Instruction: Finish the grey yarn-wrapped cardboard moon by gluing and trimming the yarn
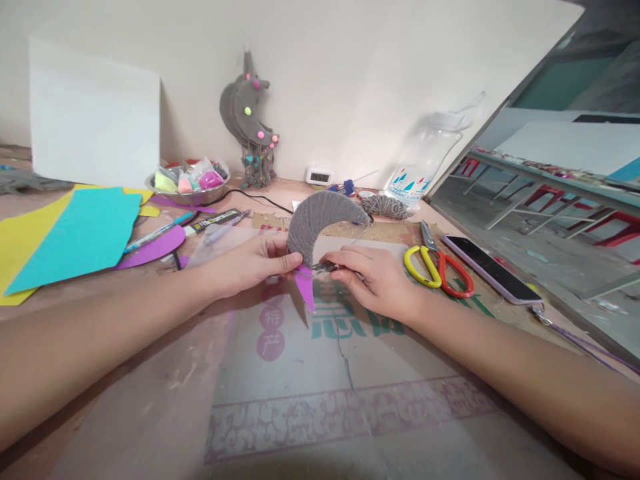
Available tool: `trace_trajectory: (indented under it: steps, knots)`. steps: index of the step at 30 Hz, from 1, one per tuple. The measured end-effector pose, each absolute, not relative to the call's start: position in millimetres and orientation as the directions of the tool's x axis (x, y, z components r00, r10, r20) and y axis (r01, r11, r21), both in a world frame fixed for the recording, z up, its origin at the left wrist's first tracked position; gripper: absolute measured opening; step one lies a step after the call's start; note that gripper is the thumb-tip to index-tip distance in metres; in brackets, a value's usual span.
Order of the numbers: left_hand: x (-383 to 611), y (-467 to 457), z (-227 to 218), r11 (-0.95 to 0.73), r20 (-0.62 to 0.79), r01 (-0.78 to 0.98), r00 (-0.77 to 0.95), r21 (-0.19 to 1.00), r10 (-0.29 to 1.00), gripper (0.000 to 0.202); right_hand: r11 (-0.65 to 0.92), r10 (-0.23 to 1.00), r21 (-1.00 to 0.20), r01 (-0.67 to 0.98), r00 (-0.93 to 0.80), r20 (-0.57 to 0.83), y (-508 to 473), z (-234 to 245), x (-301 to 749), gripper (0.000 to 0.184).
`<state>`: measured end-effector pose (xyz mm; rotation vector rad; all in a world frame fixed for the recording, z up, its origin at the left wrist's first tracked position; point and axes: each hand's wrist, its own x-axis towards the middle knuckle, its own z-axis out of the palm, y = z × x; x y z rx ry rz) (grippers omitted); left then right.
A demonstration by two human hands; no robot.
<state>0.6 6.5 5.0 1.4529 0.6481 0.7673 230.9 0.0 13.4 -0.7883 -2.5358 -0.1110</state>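
My left hand (263,262) is closed on a crescent moon shape (309,223), pinching its outer side between thumb and fingers. Grey yarn is wound tightly round most of the crescent, while its lower purple tip (306,288) is bare. My right hand (383,279) is closed, its thumb and forefinger pinching a small dark-grey bundle of yarn (324,266) right beside the crescent's lower part. The fingers partly hide that bundle. A thin strand shows near the crescent's upper point.
Scissors (429,267) and a phone (493,268) lie to the right. Behind are a yarn skein (385,207), a small clock (319,176), a clear jug (425,157) and a finished-looking moon ornament (240,110). At left are blue sheet (80,233), pens and a bowl (187,198).
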Motion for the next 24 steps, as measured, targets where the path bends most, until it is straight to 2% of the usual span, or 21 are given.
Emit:
trace_trajectory:
  steps: [18,24]
  knots:
    - [1.6,5.3,4.9,-0.080,0.089,-0.042,0.594,0.996,0.800,0.016,0.843,0.447,0.038,0.537,-0.738,0.505,0.5,10.9,231.5,0.023]
    - [2.0,5.0,4.5,-0.007,0.061,-0.087,0.636,0.996,0.769,0.015,0.842,0.491,-0.082,0.532,-0.697,0.522,1.5,11.1,233.2,0.022]
